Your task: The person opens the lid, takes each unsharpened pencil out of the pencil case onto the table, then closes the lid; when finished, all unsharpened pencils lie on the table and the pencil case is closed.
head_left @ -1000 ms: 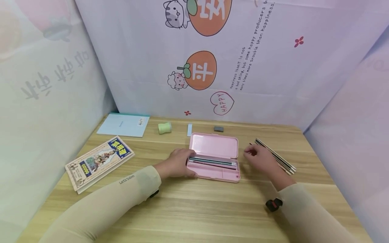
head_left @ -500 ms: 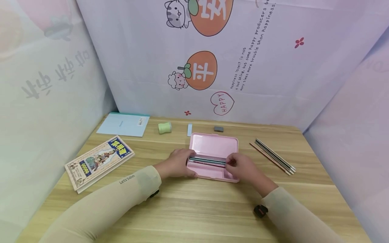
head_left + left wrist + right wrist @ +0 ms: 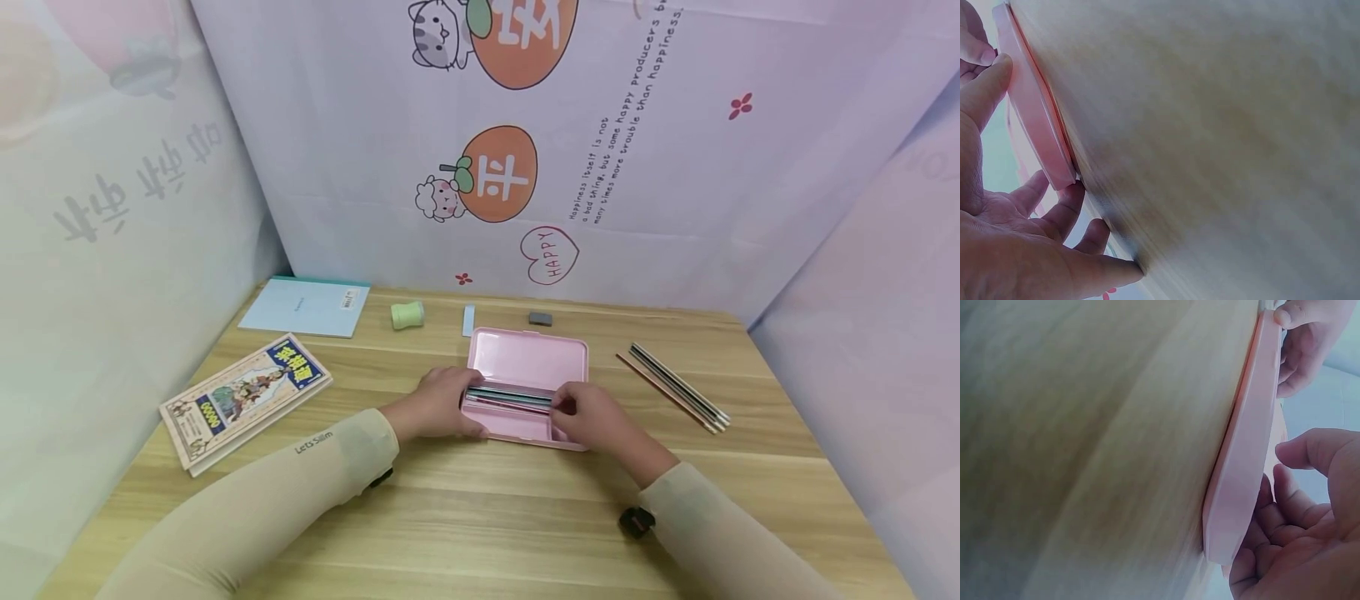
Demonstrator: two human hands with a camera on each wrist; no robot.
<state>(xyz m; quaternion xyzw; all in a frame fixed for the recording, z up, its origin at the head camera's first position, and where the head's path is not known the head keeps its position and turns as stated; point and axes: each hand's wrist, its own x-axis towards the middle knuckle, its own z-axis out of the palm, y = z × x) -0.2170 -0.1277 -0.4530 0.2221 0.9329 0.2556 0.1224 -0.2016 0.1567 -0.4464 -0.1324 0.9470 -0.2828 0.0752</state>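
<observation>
A pink pencil case (image 3: 529, 360) lies with its lid raised, in the middle of the table. Several dark and coloured pencils (image 3: 513, 398) lie lengthwise in its tray. My left hand (image 3: 437, 403) grips the case's left end, with the thumb at the front edge and the fingers behind, as the left wrist view shows. Over the right end of the tray, my right hand (image 3: 592, 414) reaches to the pencils' ends with bent fingers. In the right wrist view a small gap shows between its thumb and index finger; the case wall (image 3: 1241, 469) partly hides the other fingers.
Several more pencils (image 3: 675, 387) lie to the right of the case. Behind it are a grey eraser (image 3: 540, 318), a pale blue strip (image 3: 468, 320) and a light green spool-shaped object (image 3: 407, 315). A light blue notebook (image 3: 307, 307) and an illustrated book (image 3: 246, 400) lie at left.
My right hand has moved left from beside the loose pencils into the right end of the case, then slightly further left. My left hand has stayed on the case.
</observation>
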